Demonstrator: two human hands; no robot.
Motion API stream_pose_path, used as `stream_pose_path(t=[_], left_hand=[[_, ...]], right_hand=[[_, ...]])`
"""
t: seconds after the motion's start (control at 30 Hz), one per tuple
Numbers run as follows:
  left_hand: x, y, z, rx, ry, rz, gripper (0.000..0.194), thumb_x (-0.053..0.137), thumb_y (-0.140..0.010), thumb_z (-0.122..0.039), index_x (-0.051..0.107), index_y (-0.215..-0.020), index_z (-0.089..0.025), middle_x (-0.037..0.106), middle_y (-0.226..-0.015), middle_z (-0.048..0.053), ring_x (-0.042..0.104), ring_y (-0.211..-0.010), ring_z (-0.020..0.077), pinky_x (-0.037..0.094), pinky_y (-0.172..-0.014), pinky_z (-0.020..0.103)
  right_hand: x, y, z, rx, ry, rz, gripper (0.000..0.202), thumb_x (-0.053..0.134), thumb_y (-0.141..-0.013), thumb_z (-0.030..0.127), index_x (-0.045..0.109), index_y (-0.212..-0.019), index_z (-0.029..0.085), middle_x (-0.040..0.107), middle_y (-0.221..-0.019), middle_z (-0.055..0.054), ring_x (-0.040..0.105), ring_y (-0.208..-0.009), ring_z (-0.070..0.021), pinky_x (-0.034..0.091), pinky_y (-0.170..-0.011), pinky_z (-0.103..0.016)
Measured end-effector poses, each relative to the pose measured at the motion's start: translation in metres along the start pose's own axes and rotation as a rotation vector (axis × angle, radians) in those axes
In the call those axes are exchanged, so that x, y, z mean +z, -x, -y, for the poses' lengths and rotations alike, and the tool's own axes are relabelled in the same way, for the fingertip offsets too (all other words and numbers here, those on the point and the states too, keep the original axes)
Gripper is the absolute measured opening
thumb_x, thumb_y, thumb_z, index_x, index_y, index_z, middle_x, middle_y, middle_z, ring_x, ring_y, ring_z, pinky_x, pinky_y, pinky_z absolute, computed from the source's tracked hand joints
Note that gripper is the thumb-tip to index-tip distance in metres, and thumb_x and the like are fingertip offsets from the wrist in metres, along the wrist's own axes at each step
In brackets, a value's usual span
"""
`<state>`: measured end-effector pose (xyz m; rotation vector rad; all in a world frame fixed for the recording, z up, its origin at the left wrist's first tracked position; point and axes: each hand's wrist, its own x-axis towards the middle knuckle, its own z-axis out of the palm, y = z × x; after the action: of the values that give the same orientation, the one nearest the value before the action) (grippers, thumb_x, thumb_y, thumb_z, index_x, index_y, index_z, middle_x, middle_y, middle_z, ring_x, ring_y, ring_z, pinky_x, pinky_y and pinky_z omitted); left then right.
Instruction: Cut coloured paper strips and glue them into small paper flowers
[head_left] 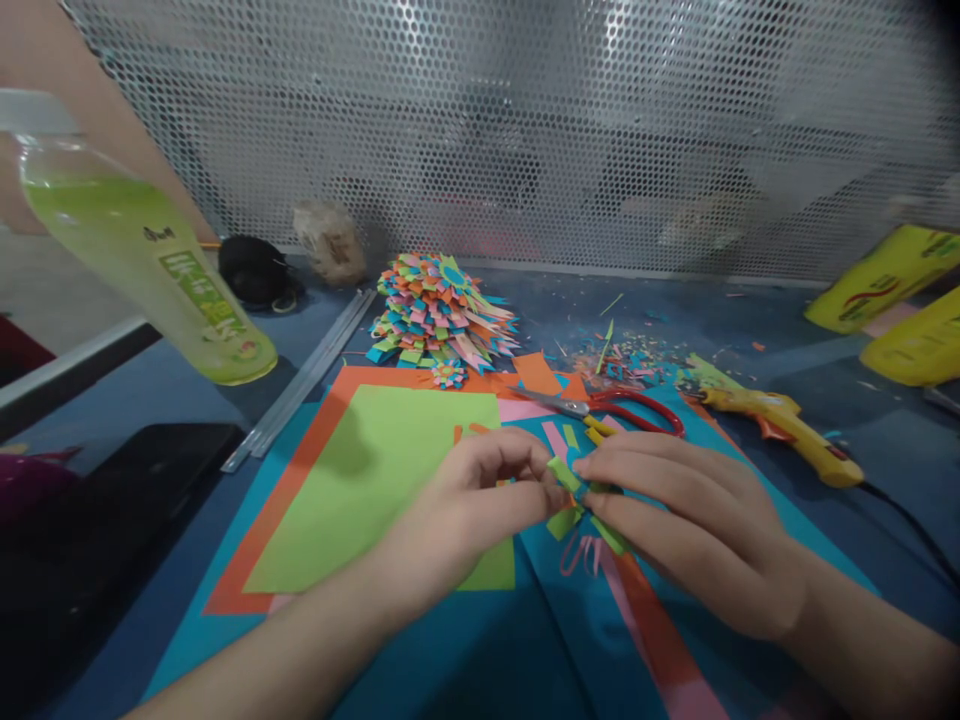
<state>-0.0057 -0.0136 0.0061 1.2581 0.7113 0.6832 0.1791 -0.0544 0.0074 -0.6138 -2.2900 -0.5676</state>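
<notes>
A small piece made of green, blue and orange paper strips point(564, 474) is pinched between the fingertips of my left hand point(480, 500). The fingertips of my right hand point(690, 520) close on the same piece from the other side. Just below it lie pink paper loops point(583, 554) and long orange and pink strips point(656, 630). Red-handled scissors point(637, 402) rest beyond my hands. A green sheet point(375, 470) lies on an orange sheet point(247, 570) at the left, over blue paper point(480, 660).
A colourful paper-strip bundle point(442, 310) and paper scraps point(630, 360) lie at the back. On the right are a yellow glue gun point(787, 425) and yellow bottles point(885, 275). A drink bottle point(150, 250), clear sticks point(307, 380) and a dark flat object point(112, 540) are left.
</notes>
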Motion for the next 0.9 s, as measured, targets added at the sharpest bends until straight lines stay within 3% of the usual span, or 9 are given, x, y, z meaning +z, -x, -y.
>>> stream_pose_path(t=[0.57, 0.9], left_hand=[[-0.0003, 0.0002, 0.0006, -0.008, 0.033, -0.014, 0.010, 0.063, -0.060, -0.020, 0.055, -0.056, -0.016, 0.055, -0.063, 0.000, 0.047, -0.063, 0.0114, 0.035, -0.059, 0.023], [0.0020, 0.0006, -0.0002, -0.057, 0.052, -0.037, 0.013, 0.065, -0.057, -0.023, 0.055, -0.058, -0.015, 0.045, -0.057, -0.003, 0.039, -0.054, 0.0082, 0.027, -0.050, 0.022]], right_hand=[[0.0010, 0.0000, 0.0002, 0.021, -0.032, 0.005, 0.016, 0.045, -0.083, 0.009, 0.059, -0.091, 0.013, 0.067, -0.090, -0.011, 0.061, -0.093, -0.0197, 0.055, -0.080, -0.033], [0.0063, 0.0077, -0.0027, 0.095, -0.102, 0.030, 0.017, 0.048, -0.083, 0.008, 0.055, -0.097, 0.015, 0.064, -0.098, -0.009, 0.060, -0.093, -0.0179, 0.052, -0.083, -0.033]])
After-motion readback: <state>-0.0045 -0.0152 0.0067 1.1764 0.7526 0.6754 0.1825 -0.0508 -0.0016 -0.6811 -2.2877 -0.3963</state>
